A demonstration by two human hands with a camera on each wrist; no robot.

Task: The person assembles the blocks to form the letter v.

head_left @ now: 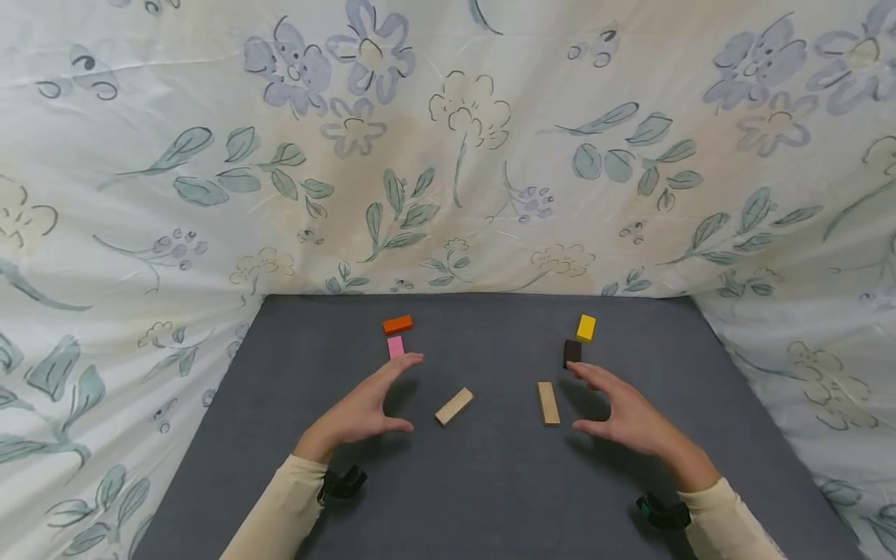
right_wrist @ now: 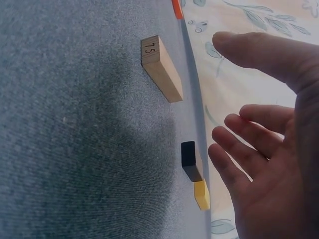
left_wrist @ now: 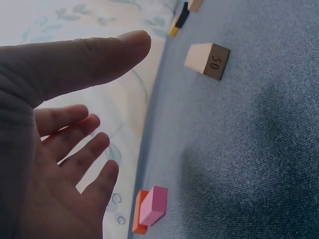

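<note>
My left hand point(head_left: 360, 408) hovers above the grey surface with thumb and fingers spread apart, holding nothing. Just right of it lies a plain wooden block point(head_left: 454, 407), whose end reads "50" in the left wrist view. Beyond the left fingertips are a pink block point(head_left: 396, 347) and an orange block point(head_left: 397, 324). My right hand point(head_left: 630, 412) is likewise spread and holds nothing. To its left rests another wooden block point(head_left: 549, 404), marked "75" on its end in the right wrist view. A black block point(head_left: 572, 354) and a yellow block point(head_left: 586, 327) lie past the right fingertips.
The dark grey table point(head_left: 483, 498) carries the blocks. A flowered white cloth point(head_left: 448, 187) hangs behind its far edge and along both sides. Each wrist wears a dark strapped device, one on the left wrist point(head_left: 341, 484) and one on the right wrist point(head_left: 663, 513).
</note>
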